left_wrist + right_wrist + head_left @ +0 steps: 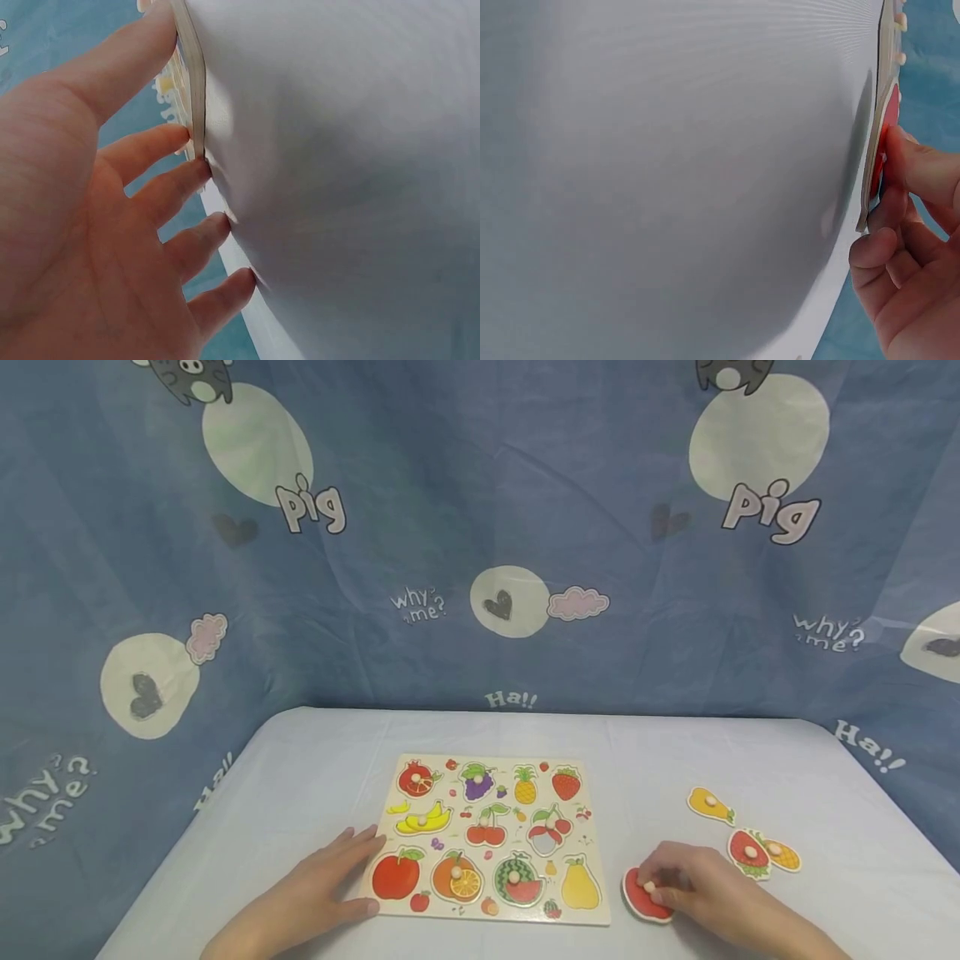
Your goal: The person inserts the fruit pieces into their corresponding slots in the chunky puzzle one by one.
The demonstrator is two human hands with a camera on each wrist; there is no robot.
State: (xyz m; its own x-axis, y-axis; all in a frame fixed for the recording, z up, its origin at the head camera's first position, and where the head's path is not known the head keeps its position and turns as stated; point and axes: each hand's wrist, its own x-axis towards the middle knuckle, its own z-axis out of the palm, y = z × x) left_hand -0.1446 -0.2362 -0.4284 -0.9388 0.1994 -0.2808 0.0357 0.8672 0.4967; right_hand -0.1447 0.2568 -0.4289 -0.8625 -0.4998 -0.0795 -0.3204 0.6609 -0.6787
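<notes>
Puzzle board (517, 839): where is it located?

Flat on the white table (337, 760), between the two hands. Its fruit pictures run in three rows; several carry pale knobs, among them the grapes, the bananas and the orange.

State the condition of the left hand (318, 889).

Spread wide, fingers extended and separated. It touches the board at the left edge, with the thumb near the front left corner. The left wrist view shows the other fingertips down at the table surface.

And the right hand (693, 881)?

Narrow. Thumb and fingers pinch the red piece (637, 902) close to its pale knob. This piece is located just to the right of the board's front right corner, apart from the board. Whether its whole underside meets the table cannot be told.

Identify the remaining loose parts.

Three, on the table beyond the right hand: the pear piece (709, 805), farthest back; the strawberry piece (748, 853); and the pineapple piece (783, 856). The last two meet edge to edge or overlap; which, cannot be told.

Background?

Blue printed cloth (450, 485), hanging behind the table.
</notes>
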